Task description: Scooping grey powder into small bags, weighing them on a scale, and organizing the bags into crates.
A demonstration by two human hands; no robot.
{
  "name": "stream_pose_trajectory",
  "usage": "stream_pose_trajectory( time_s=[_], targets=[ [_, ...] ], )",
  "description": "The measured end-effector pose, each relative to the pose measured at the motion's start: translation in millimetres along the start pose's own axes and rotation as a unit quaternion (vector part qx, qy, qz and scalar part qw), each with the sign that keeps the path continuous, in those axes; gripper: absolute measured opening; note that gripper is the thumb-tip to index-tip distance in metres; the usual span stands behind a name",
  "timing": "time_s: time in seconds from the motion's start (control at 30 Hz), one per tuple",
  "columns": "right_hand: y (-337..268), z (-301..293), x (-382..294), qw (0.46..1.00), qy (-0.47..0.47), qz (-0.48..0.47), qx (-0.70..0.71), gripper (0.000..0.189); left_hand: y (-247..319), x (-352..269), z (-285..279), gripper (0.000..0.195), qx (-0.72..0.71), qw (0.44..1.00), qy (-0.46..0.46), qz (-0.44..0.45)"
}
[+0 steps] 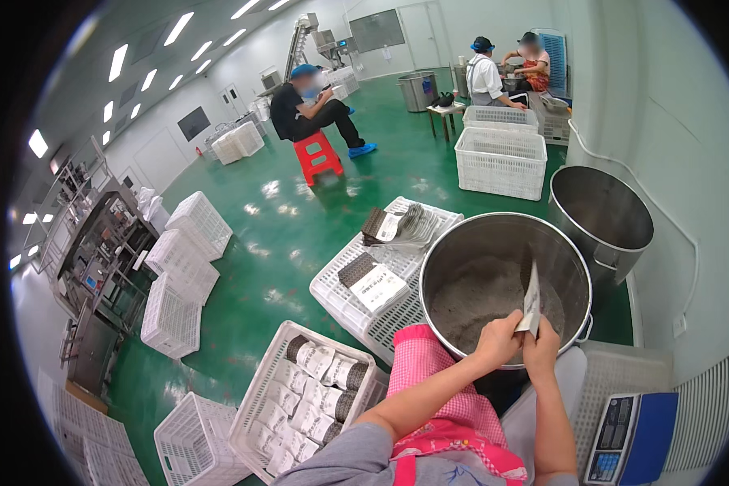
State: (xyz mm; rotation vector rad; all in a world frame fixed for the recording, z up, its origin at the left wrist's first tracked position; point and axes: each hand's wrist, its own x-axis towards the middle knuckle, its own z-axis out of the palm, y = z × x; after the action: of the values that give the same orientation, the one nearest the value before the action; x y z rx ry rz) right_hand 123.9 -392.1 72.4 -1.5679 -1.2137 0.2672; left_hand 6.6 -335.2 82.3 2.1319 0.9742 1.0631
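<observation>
Both my left hand (499, 341) and my right hand (541, 352) grip the near end of a flat white and dark patterned pouch (531, 302). They hold it edge-on and upright over a large stainless steel drum (426, 276). Grey-brown powder (477, 285) covers the drum's bottom. Whether the pouch's mouth is parted cannot be seen from here. To the left, an upturned white plastic crate (331, 291) bears a stack of flat pouches (379, 288) and a further bundle of pouches (410, 225). Filled pouches (310, 389) lie in a white crate (240, 419) by my left elbow.
A blue and white digital scale (647, 437) stands at my right. Another steel drum (601, 206) is by the wall. White crates (182, 304) line the left floor. One person (304, 103) sits on a red stool (318, 157); two people (486, 76) sit farther back.
</observation>
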Motion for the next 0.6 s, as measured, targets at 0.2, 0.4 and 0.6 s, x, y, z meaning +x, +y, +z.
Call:
stream_pose_trajectory(
  time_s=[0.2, 0.4, 0.6],
  targets=[
    [2, -14, 2, 0.978, 0.063, -0.015, -0.198, 0.018, -18, 10, -9, 0.021, 0.053, 0.995, 0.071, -0.035],
    [33, -5, -28, 0.789, -0.219, 0.402, 0.41, 0.034, -13, -11, -2, 0.024, 0.088, 0.993, 0.026, 0.071],
    [1, 9, -22, 0.677, 0.043, 0.353, 0.645, 0.031, -3, -11, -5, 0.023, 0.097, 0.992, 0.037, 0.073]
  ],
)
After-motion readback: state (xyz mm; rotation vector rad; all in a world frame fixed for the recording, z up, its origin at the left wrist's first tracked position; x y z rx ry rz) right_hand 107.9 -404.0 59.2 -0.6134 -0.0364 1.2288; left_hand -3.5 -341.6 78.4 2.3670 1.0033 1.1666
